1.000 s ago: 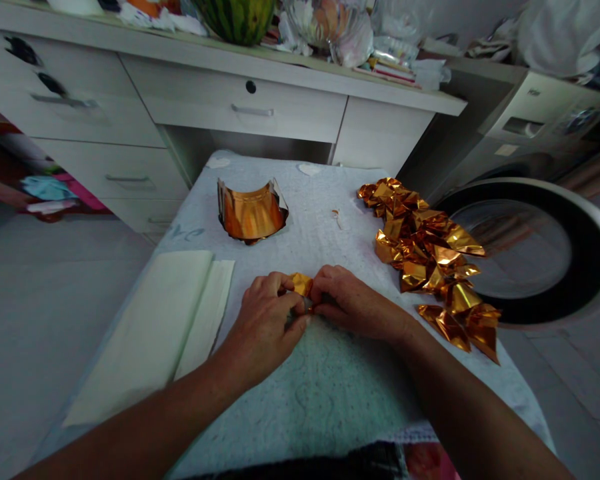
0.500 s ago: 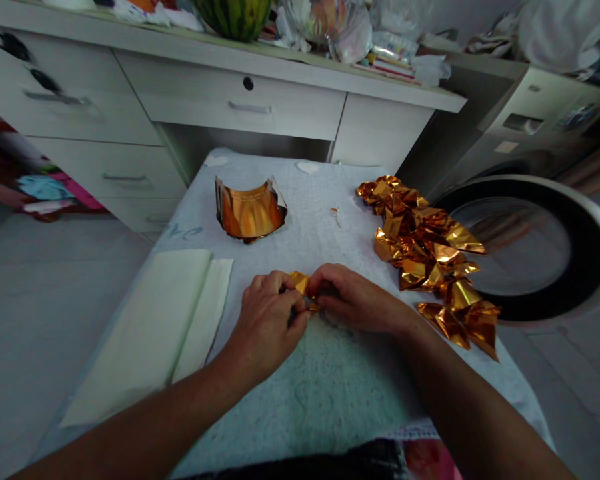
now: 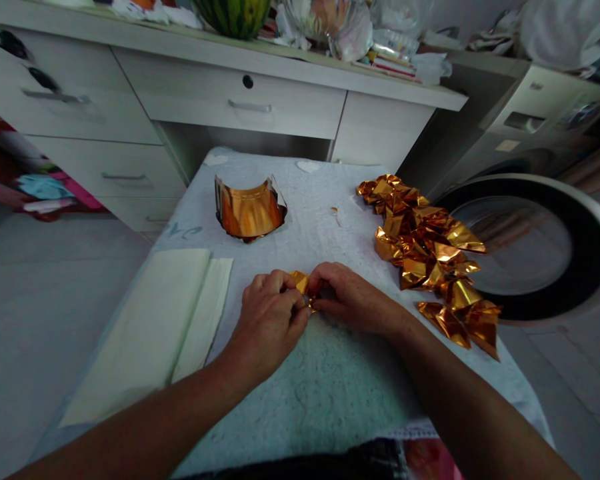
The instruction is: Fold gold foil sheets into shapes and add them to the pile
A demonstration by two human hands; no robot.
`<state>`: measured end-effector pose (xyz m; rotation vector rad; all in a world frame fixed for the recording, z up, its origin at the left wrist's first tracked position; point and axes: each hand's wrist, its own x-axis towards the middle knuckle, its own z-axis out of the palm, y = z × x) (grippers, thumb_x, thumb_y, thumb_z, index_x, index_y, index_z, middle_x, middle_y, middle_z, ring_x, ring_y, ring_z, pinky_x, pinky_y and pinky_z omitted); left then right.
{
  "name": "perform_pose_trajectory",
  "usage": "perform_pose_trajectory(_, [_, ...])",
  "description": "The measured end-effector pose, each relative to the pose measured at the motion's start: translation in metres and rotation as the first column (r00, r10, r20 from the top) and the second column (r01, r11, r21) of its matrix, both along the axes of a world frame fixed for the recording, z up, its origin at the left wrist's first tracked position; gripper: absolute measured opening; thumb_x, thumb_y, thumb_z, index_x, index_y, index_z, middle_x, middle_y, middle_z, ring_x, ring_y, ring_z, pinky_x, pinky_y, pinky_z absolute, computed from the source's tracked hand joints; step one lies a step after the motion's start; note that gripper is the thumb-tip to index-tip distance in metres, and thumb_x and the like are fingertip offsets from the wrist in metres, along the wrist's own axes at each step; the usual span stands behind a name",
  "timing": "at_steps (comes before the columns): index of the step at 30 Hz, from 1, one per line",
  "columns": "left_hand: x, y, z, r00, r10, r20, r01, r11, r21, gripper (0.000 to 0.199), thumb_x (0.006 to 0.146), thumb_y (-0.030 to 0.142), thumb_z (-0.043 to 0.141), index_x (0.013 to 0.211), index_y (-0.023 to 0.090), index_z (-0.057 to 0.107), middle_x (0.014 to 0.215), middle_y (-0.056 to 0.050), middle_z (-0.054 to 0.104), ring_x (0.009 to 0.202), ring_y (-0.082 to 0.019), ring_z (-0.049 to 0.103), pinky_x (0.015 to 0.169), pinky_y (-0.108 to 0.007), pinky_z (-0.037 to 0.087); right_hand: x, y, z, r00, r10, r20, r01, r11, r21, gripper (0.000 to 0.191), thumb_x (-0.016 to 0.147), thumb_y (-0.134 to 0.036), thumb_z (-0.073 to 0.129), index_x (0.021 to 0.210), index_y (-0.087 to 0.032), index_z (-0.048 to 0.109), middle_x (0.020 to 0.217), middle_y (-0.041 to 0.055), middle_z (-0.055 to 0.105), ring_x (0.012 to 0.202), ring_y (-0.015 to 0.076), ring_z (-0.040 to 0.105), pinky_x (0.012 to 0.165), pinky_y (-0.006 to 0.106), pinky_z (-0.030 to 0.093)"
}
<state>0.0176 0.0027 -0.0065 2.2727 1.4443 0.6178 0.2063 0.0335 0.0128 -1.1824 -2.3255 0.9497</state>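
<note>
Close together over the middle of the cloth-covered table, both hands pinch one small piece of gold foil. My left hand has its fingers closed on the foil's left side, and my right hand grips its right side with thumb and fingertips. Much of the foil is hidden behind the fingers, so its full shape does not show. Beyond my hands stands a curved stack of gold foil sheets. To the right lies a heap of folded gold foil pieces.
Folded pale paper lies along the table's left side. A tiny scrap rests near the far middle. Behind are white drawers beneath a cluttered counter with a watermelon. At right, the washing machine's round door hangs open beside the table.
My right fingertips have shifted slightly at the foil, and less of its lower edge shows between my hands. The other things stay where they were.
</note>
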Motion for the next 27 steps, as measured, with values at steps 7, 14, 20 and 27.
perform_pose_trajectory(7, [0.0010,0.0002,-0.0008,1.000,-0.003,-0.009,0.003,1.000,0.002,0.011,0.083,0.020,0.062,0.072,0.021,0.065,0.096,-0.004,0.057,0.093,-0.025,0.049,0.080,-0.045,0.042,0.0043,0.0019,0.0040,0.998,0.031,-0.056,-0.033,0.999,-0.038,0.013,0.085,-0.006,0.054,0.087,-0.017,0.059,0.084,0.0005,0.061,0.079,0.0134,0.054,0.076,0.028,0.043])
perform_pose_trajectory(14, [0.0017,-0.0002,-0.0013,1.000,0.006,-0.008,-0.006,1.000,0.016,0.012,0.083,0.020,0.061,0.071,0.021,0.065,0.094,-0.004,0.057,0.091,-0.025,0.049,0.079,-0.045,0.042,0.0087,0.0023,0.0079,0.995,0.091,-0.038,-0.093,0.994,-0.053,0.010,0.085,-0.011,0.060,0.092,-0.017,0.060,0.089,0.0015,0.060,0.080,0.0134,0.054,0.075,0.027,0.043])
perform_pose_trajectory(20, [0.0004,-0.0015,-0.0017,0.999,0.011,0.035,-0.011,1.000,-0.009,0.004,0.081,0.019,0.064,0.079,0.022,0.065,0.097,-0.004,0.056,0.096,-0.026,0.049,0.083,-0.046,0.041,0.0039,0.0017,0.0021,0.999,0.047,-0.011,-0.048,0.999,-0.017,0.012,0.082,-0.008,0.064,0.087,-0.018,0.059,0.085,0.0000,0.058,0.078,0.0130,0.051,0.073,0.026,0.040])
perform_pose_trajectory(27, [-0.0004,-0.0010,0.0016,0.999,-0.010,0.040,0.012,0.999,-0.043,0.011,0.087,0.020,0.059,0.079,0.022,0.066,0.099,-0.004,0.057,0.096,-0.025,0.049,0.082,-0.046,0.040,0.0030,0.0015,0.0016,0.999,0.039,-0.020,-0.040,0.999,-0.024,0.012,0.082,-0.008,0.065,0.086,-0.017,0.059,0.084,-0.0005,0.057,0.076,0.0126,0.050,0.073,0.026,0.039])
